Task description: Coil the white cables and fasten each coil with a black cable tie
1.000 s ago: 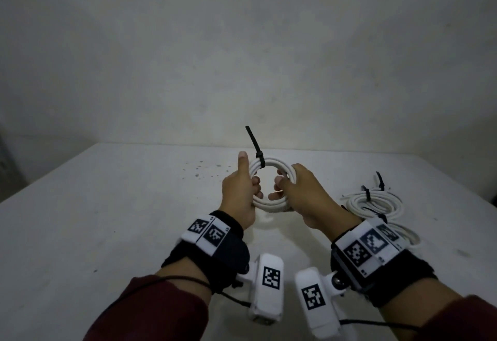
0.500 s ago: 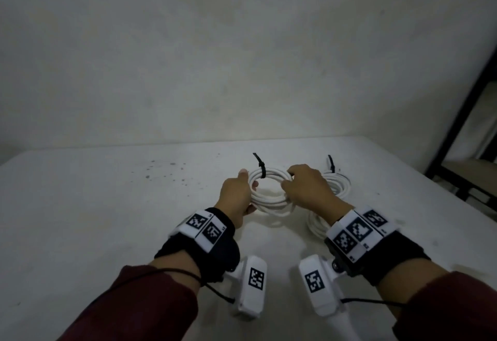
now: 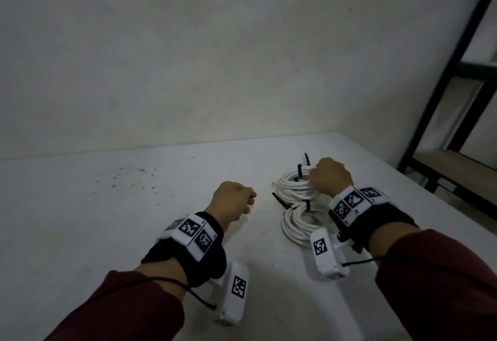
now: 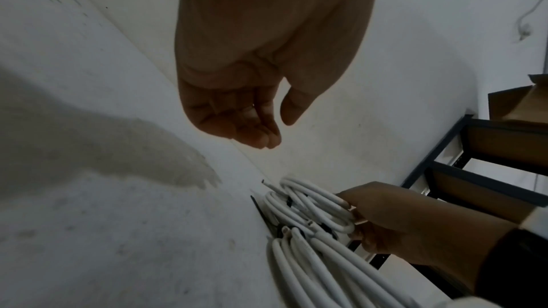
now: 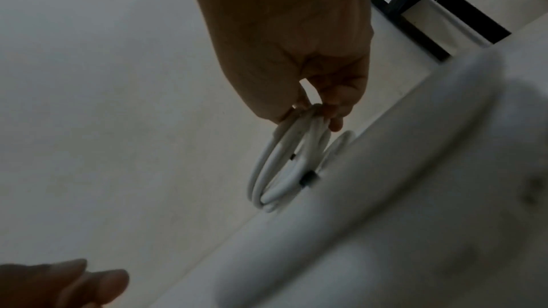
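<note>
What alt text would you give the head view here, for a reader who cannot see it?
Seen from above, the right hand grips a tied white coil among other tied coils on the right side of a white table. The left hand hovers loosely curled and holds nothing. Black ties stick up from the coils; a dark shelf frame stands at far right.

From the head view the right hand [image 3: 332, 179] covers its own fingers and the far side of the upper coil [image 3: 294, 186], so the grip itself cannot be seen there. The lower coil [image 3: 298, 223] runs under the right wrist camera [image 3: 326, 254], and in the left wrist view it is cut off by the bottom edge. In the right wrist view a broad white blur [image 5: 385, 196] fills the lower right, too smeared to tell what it is, and only fingertips of the left hand [image 5: 59, 285] show at the bottom edge.
</note>
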